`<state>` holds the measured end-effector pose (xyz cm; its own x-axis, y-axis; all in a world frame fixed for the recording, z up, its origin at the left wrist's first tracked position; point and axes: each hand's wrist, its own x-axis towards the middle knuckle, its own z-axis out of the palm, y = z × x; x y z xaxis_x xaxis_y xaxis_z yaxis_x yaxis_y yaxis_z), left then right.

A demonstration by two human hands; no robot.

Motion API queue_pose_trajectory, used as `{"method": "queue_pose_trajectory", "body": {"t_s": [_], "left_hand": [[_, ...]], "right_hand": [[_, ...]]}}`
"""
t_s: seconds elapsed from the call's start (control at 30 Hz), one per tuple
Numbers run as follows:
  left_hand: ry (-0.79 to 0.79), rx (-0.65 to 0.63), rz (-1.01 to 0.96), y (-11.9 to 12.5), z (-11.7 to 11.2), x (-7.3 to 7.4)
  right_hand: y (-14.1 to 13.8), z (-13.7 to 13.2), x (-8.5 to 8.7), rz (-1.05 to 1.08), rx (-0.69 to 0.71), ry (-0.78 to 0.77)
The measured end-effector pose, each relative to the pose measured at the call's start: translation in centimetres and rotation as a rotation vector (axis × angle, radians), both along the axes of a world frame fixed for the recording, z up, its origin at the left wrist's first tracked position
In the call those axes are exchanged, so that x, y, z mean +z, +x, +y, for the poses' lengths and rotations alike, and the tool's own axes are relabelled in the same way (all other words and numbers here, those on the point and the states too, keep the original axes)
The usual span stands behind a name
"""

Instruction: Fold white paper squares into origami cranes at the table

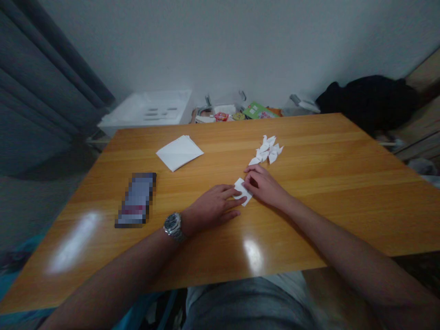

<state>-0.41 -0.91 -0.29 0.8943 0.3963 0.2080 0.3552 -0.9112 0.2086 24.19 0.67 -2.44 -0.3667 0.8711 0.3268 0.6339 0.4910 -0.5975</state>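
Note:
A small folded piece of white paper lies on the wooden table between my two hands. My left hand, with a metal watch on its wrist, rests with fingers stretched out and spread, their tips on the paper. At the paper's right edge, the thumb and forefinger of my right hand are pinched together. Part of the paper is hidden under the fingers. Just beyond my right hand sits a cluster of folded white paper figures, pointed like origami birds.
A stack of white paper sheets lies back left on the table. Nearer on the left is a phone, its picture blurred. Behind the far edge stand a white box-like piece and assorted packets. Dark cloth is heaped at right.

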Motion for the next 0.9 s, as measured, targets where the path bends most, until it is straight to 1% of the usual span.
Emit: {"method": "queue_pose_trajectory", "body": {"t_s": [0.17,0.4,0.7,0.9], "left_hand": [[0.011,0.005,-0.005,0.04,0.11,-0.32],[-0.010,-0.044,-0.017,-0.13,0.50,-0.98],[-0.005,-0.046,-0.001,-0.30,0.42,-0.52],[-0.033,-0.042,-0.005,-0.37,0.50,-0.46]], "right_hand": [[0.00,-0.05,0.13,-0.013,0.001,-0.006],[0.07,0.14,-0.28,-0.017,-0.004,0.010],[0.00,0.02,-0.02,-0.009,-0.007,0.009],[0.25,0.26,-0.48,-0.017,0.008,0.035]]}}
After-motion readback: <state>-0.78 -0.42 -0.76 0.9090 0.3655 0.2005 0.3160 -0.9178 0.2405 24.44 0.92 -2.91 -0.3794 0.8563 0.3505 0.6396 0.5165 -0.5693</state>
